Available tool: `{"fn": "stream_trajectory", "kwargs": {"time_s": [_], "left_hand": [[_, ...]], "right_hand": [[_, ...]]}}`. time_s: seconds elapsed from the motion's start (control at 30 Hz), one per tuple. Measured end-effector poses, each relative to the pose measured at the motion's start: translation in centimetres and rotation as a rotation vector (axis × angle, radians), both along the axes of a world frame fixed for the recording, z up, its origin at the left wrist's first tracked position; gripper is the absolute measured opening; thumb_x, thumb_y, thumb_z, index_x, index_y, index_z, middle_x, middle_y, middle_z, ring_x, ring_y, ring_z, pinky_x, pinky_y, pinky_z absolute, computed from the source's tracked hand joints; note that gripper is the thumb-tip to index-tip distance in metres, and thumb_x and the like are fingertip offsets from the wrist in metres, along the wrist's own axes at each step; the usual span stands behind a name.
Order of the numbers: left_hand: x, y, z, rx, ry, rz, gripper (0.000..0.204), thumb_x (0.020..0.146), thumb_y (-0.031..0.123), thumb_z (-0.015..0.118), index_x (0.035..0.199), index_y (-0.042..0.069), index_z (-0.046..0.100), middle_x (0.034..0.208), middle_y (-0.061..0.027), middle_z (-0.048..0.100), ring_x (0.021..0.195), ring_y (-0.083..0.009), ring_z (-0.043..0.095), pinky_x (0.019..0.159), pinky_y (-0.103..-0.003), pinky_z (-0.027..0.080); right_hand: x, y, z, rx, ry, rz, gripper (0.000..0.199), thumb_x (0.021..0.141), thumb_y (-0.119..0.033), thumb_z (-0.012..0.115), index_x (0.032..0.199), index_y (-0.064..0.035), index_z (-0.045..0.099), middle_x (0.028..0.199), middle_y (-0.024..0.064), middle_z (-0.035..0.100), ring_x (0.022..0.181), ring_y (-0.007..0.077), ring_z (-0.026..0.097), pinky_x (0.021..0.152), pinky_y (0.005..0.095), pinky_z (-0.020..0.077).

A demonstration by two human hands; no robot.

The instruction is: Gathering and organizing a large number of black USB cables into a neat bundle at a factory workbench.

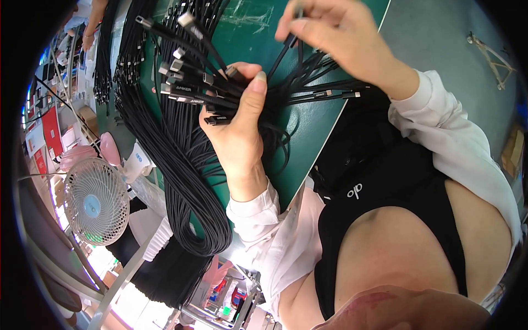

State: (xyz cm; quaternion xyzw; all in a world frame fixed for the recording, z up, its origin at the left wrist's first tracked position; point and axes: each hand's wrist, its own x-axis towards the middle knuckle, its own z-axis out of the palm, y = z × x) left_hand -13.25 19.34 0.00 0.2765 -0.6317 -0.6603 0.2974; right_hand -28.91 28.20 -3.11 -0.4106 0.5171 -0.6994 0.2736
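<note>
Closed around a bunch of black USB cables (pixel 190 91), my left hand (pixel 239 129) keeps the metal-tipped plugs fanned out past its fingers to the left. Its thumb presses down over the bunch. My right hand (pixel 341 38) is raised at the upper right, with thumb and fingers pinched on the end of a single black cable (pixel 290 41); the hand is slightly blurred and its plug is mostly hidden. Other cable ends (pixel 330 94) stick out to the right between my hands, over the table edge.
On the green table (pixel 316 124), a thick looped bundle of black cables (pixel 181 187) lies left of my hands and hangs over the near edge. More cable bundles (pixel 104 60) lie further left. A white fan (pixel 96 201) stands at the left. Another person's arm (pixel 94 25) shows at the top left.
</note>
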Motion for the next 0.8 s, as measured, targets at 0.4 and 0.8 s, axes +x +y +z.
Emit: {"fn": "stream_trajectory", "kwargs": {"time_s": [0.4, 0.8], "left_hand": [[0.3, 0.1, -0.4, 0.005, -0.024, 0.024, 0.019, 0.073, 0.000, 0.069, 0.089, -0.002, 0.059, 0.082, -0.0031, 0.060, 0.073, -0.0090, 0.055, 0.070, -0.021, 0.044], [0.5, 0.4, -0.1, 0.064, -0.024, 0.037, 0.012, 0.075, 0.000, 0.066, 0.083, -0.004, 0.059, 0.074, -0.0071, 0.060, 0.064, -0.0121, 0.055, 0.063, -0.023, 0.046]], "right_hand": [[1.7, 0.1, 2.4, -0.149, 0.873, -0.273, 0.021, 0.072, -0.019, 0.068, 0.085, -0.0058, 0.059, 0.079, 0.0050, 0.057, 0.075, 0.0217, 0.054, 0.069, 0.0300, 0.0386], [2.0, -0.1, 0.6, 0.076, 0.218, -0.007, 0.014, 0.078, -0.013, 0.062, 0.079, 0.0005, 0.059, 0.071, 0.0024, 0.058, 0.066, 0.0091, 0.052, 0.061, 0.0217, 0.0408]]}}
